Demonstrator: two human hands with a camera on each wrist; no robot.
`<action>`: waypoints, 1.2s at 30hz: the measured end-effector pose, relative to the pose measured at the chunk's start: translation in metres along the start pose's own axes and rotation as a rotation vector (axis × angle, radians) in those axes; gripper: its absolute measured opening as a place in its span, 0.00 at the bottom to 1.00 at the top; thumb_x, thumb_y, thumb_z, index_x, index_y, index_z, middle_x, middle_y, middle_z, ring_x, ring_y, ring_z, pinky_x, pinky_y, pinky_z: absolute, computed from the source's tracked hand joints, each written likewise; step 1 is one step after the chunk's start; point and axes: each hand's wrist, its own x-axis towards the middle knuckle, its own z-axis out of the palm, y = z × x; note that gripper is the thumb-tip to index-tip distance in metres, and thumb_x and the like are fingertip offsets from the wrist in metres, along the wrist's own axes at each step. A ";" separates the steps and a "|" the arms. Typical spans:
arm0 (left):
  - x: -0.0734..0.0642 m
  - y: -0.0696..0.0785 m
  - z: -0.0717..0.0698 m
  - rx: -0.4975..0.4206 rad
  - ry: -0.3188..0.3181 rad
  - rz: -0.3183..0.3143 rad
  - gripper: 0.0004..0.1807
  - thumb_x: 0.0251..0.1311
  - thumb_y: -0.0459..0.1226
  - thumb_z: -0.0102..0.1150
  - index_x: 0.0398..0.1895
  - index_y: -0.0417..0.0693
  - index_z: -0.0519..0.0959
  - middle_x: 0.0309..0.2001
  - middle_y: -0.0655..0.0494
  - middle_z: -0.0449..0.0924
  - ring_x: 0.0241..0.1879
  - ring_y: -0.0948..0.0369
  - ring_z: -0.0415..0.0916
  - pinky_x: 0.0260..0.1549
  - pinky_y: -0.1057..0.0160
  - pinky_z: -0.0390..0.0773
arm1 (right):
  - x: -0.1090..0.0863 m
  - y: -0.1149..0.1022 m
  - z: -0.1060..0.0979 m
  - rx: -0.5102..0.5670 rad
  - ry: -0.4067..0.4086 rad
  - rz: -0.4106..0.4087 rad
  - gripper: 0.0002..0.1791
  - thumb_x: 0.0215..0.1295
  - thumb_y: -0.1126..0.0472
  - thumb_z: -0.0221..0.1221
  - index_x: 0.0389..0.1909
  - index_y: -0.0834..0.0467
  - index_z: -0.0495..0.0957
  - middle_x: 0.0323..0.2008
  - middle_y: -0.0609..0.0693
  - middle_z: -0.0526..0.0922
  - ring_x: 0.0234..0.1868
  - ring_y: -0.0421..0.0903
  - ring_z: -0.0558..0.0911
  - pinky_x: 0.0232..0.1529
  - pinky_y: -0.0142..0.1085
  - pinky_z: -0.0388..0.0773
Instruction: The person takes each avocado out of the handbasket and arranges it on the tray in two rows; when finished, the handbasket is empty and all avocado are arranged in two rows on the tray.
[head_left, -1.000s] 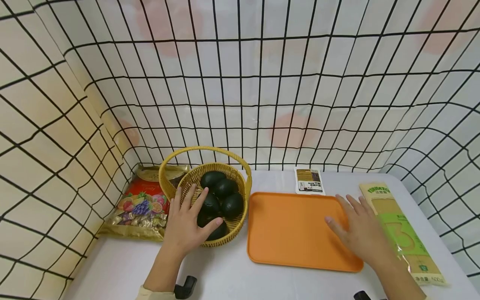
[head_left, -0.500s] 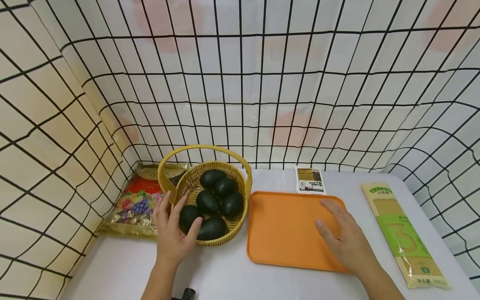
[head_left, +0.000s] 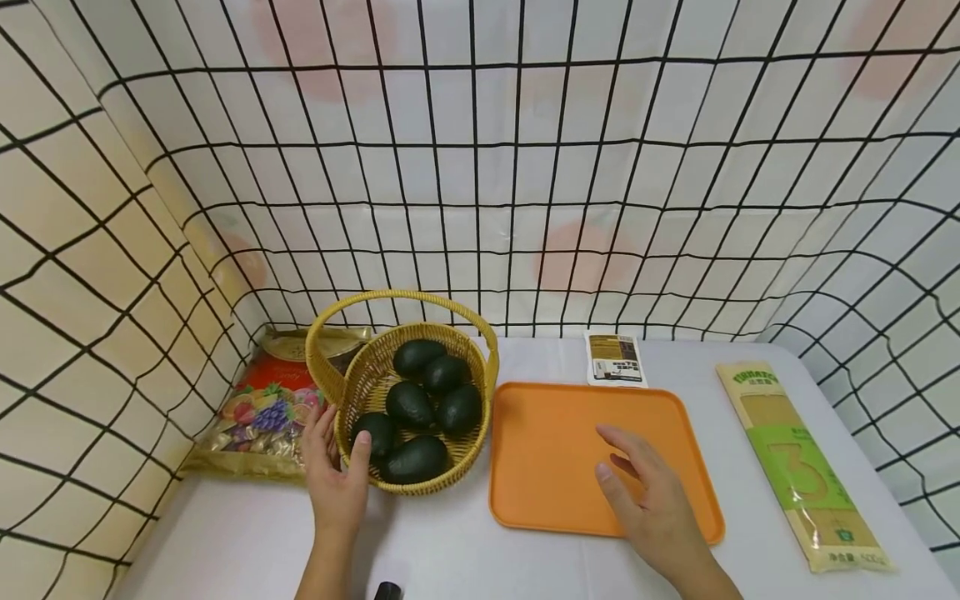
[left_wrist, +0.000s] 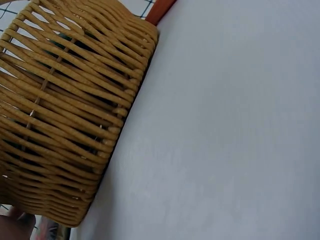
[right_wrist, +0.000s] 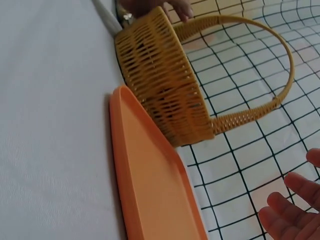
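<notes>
My left hand [head_left: 336, 483] is at the left front rim of a yellow wicker basket [head_left: 472, 454] with an arched handle. Its fingers extend along the outside, and the thumb points up over the rim, overlapping a dark green avocado [head_left: 375, 433]. Several avocados lie in the basket. In the left wrist view the woven wall [left_wrist: 75, 100] fills the upper left, a finger [left_wrist: 17, 227] low beside it. My right hand [head_left: 660, 517] hovers over the front right of an orange tray [head_left: 555, 467], thumb and fingers apart, holding nothing. Its fingers [right_wrist: 302, 190] show at the right wrist view's edge.
Left of the basket lies a red and gold candy bag [head_left: 273, 417]. A long noodle packet [head_left: 802, 467] with a green band lies at the right. Behind the tray is a small printed packet [head_left: 615, 360]. Black wire mesh [head_left: 517, 146] encloses the white table's back and sides.
My left hand has moved from over the avocados down and left to the basket's rim. My right hand has shifted left and toward the front over the tray. Basket and tray stay put.
</notes>
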 end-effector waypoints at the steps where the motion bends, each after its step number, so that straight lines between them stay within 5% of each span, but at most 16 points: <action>1: 0.000 0.000 0.001 -0.020 -0.001 -0.020 0.28 0.68 0.28 0.59 0.71 0.37 0.67 0.79 0.42 0.50 0.75 0.47 0.57 0.65 0.81 0.61 | 0.000 -0.001 0.002 0.012 -0.005 -0.009 0.26 0.71 0.68 0.60 0.68 0.50 0.73 0.64 0.49 0.78 0.64 0.28 0.73 0.59 0.18 0.71; 9: 0.003 -0.005 0.005 -0.038 0.002 -0.065 0.21 0.72 0.30 0.53 0.66 0.33 0.71 0.78 0.41 0.55 0.79 0.43 0.49 0.68 0.78 0.55 | 0.008 -0.014 0.022 0.104 -0.058 -0.045 0.25 0.72 0.68 0.59 0.67 0.48 0.74 0.61 0.45 0.80 0.61 0.38 0.78 0.59 0.27 0.78; 16: 0.009 -0.010 0.008 -0.078 0.010 -0.108 0.21 0.77 0.37 0.45 0.64 0.33 0.73 0.78 0.36 0.55 0.80 0.41 0.45 0.77 0.38 0.43 | 0.017 -0.023 0.049 0.174 -0.169 -0.088 0.22 0.73 0.65 0.59 0.65 0.48 0.75 0.59 0.44 0.80 0.59 0.45 0.81 0.59 0.36 0.80; 22: 0.007 -0.018 0.013 -0.130 0.027 -0.154 0.21 0.77 0.37 0.43 0.64 0.34 0.72 0.68 0.47 0.71 0.73 0.59 0.59 0.70 0.65 0.56 | 0.027 -0.030 0.072 0.201 -0.269 -0.099 0.21 0.72 0.59 0.62 0.65 0.48 0.76 0.60 0.44 0.80 0.60 0.46 0.80 0.60 0.38 0.80; 27: 0.007 -0.023 0.015 -0.143 0.033 -0.183 0.20 0.75 0.37 0.45 0.65 0.37 0.72 0.61 0.67 0.72 0.67 0.70 0.61 0.66 0.68 0.58 | 0.042 -0.040 0.093 0.193 -0.321 -0.070 0.23 0.70 0.54 0.65 0.64 0.43 0.76 0.61 0.41 0.80 0.60 0.47 0.80 0.62 0.41 0.78; 36: 0.005 -0.023 0.012 -0.160 0.020 -0.235 0.21 0.74 0.36 0.45 0.66 0.37 0.70 0.67 0.55 0.69 0.68 0.68 0.59 0.66 0.67 0.59 | 0.069 -0.056 0.129 0.100 -0.409 -0.091 0.25 0.68 0.50 0.65 0.65 0.45 0.76 0.63 0.39 0.78 0.63 0.42 0.79 0.62 0.43 0.78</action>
